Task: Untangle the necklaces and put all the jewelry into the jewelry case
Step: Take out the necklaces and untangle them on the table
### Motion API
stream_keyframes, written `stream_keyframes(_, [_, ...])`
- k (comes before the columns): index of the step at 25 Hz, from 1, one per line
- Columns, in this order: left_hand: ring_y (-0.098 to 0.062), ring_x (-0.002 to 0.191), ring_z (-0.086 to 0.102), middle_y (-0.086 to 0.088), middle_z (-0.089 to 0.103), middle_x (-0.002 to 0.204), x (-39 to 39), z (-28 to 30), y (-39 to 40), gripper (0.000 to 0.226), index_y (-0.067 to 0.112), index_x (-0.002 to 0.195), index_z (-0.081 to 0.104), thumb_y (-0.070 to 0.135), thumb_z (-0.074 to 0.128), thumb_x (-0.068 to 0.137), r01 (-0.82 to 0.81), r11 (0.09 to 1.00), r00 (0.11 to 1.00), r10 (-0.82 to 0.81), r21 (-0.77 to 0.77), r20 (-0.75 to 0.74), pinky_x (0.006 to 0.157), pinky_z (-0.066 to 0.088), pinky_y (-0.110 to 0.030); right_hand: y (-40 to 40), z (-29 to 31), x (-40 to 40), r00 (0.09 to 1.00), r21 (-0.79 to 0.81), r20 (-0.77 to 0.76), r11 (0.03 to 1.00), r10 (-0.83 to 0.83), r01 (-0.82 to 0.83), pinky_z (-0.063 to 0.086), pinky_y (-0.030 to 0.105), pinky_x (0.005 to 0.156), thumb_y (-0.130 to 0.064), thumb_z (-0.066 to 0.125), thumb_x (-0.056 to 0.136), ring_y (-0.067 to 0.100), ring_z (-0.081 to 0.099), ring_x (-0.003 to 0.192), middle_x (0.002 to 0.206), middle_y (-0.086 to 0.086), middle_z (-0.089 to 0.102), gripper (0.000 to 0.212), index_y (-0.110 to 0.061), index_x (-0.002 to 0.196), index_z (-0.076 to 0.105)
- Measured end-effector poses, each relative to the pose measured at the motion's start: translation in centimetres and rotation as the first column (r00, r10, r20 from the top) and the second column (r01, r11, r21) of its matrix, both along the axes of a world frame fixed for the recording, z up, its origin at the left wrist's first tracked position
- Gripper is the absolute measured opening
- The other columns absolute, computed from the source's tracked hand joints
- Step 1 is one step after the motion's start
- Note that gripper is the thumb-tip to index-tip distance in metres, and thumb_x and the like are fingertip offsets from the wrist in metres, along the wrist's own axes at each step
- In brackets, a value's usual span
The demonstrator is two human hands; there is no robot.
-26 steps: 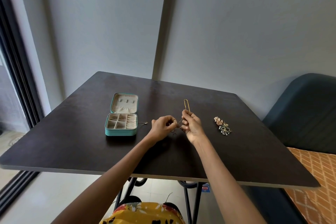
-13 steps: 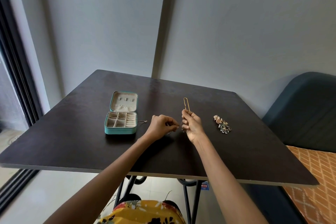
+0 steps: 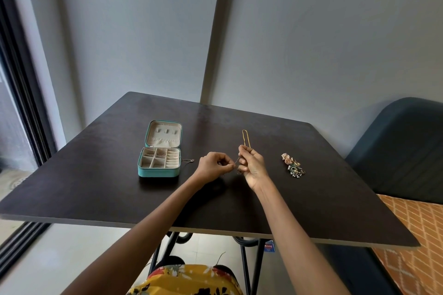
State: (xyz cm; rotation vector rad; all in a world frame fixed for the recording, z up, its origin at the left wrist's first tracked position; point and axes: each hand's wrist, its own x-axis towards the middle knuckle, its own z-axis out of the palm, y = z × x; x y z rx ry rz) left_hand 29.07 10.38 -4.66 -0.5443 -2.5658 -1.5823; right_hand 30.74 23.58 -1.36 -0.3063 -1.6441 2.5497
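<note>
Both hands meet over the dark table (image 3: 96,194), each pinching a thin chain: the left hand (image 3: 212,167) with curled fingers, the right hand (image 3: 251,166) gripping the gold necklace (image 3: 245,137), whose loop runs away beyond it. A jewelry pile (image 3: 293,166) lies right of the right hand. The open teal jewelry case (image 3: 160,159) sits left of the left hand.

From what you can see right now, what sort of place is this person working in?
Probably a room in a home: a dark square table set against plain grey walls, a dark teal upholstered seat beside an orange patterned cover, and a dark-framed sliding door on the left.
</note>
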Motion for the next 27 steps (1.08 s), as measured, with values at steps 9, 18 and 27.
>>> stream_keyframes(9, [-0.004,0.063,0.053,0.001,0.065,0.073,0.3,0.2,-0.3,0.013,0.011,0.085,0.072,0.023,0.066,0.087,0.12,0.973,0.978,-0.15,0.199,0.143,0.062,0.044,-0.02,-0.2,-0.2,-0.3,1.0,-0.022,0.013,1.0,-0.016,0.017,0.032,0.016,0.036,-0.004,0.056,0.091,0.004,0.041,0.047,0.067,0.0,0.043,0.01,-0.011,0.086,0.052])
stream_keyframes(18, [-0.008,0.068,0.067,0.003,0.072,0.072,-0.2,-0.2,0.3,0.013,0.018,0.075,0.064,0.019,0.06,0.088,0.02,0.997,0.994,-0.028,0.08,0.101,0.079,0.054,-0.032,0.2,1.6,-0.2,1.0,0.083,-0.011,0.996,0.025,-0.024,0.032,0.016,0.039,0.009,0.043,0.088,0.008,0.04,0.06,0.073,0.001,0.046,0.024,-0.013,0.09,0.052])
stream_keyframes(27, [-0.008,0.061,0.061,-0.007,0.071,0.073,0.8,0.1,-0.6,0.011,0.02,0.098,0.067,0.017,0.061,0.09,0.145,0.974,0.987,-0.155,0.172,0.045,0.064,0.048,-0.023,0.2,3.0,-0.3,0.997,0.172,-0.03,0.983,0.075,-0.069,0.03,0.015,0.038,0.011,0.042,0.086,0.008,0.039,0.058,0.072,0.001,0.047,0.025,-0.012,0.089,0.052])
